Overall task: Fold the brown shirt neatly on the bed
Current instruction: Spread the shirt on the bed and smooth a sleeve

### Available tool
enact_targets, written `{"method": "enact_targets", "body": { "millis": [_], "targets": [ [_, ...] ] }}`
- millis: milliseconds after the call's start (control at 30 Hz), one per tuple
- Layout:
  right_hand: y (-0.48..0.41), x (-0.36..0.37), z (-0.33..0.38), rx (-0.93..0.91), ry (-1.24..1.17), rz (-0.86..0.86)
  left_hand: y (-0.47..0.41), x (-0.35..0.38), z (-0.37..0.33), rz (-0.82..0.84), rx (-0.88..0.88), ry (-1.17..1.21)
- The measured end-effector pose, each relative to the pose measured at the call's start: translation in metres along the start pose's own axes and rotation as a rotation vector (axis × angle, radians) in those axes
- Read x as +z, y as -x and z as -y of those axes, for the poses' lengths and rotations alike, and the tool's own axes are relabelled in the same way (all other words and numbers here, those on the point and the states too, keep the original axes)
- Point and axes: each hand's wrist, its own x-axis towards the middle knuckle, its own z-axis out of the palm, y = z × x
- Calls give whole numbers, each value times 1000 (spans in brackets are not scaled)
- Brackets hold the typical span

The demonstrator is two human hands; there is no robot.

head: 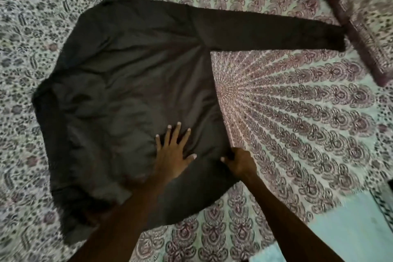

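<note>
On the bed (297,112), the shirt (127,70) lies spread flat, with one sleeve (265,32) stretched toward the pillow (361,17). The left hand (172,153) presses on the shirt's near part, fingers straight and splayed. Just beside it, the right hand (239,162) grips the shirt's edge with curled fingers.

- The bed (308,134) is covered all over by a pale sheet (25,53) printed with a dark floral pattern; the round middle of the pattern is seen just right of the shirt's body.
- A brown shirt (127,70) is laid out wide on the sheet, creased in places.
- One sleeve (265,32) is stretched out flat to the right of the shirt's body.
- A pillow (365,17) in a like print, dark-edged, is set at the sleeve's far end, its edge just beside the cuff.
</note>
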Motion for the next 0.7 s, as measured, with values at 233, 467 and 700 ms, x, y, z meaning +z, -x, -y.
{"method": "enact_targets", "body": {
  "millis": [233, 467, 700],
  "targets": [
    [21, 1, -49, 67, 3, -74, 15, 9, -18, 40, 26, -11],
    [18, -1, -53, 154, 136, 11, 41, 22, -16, 8, 92, -21],
    [50, 23, -27, -24, 682, -372, 96, 22, 3, -212, -3, 242]
  ]
}}
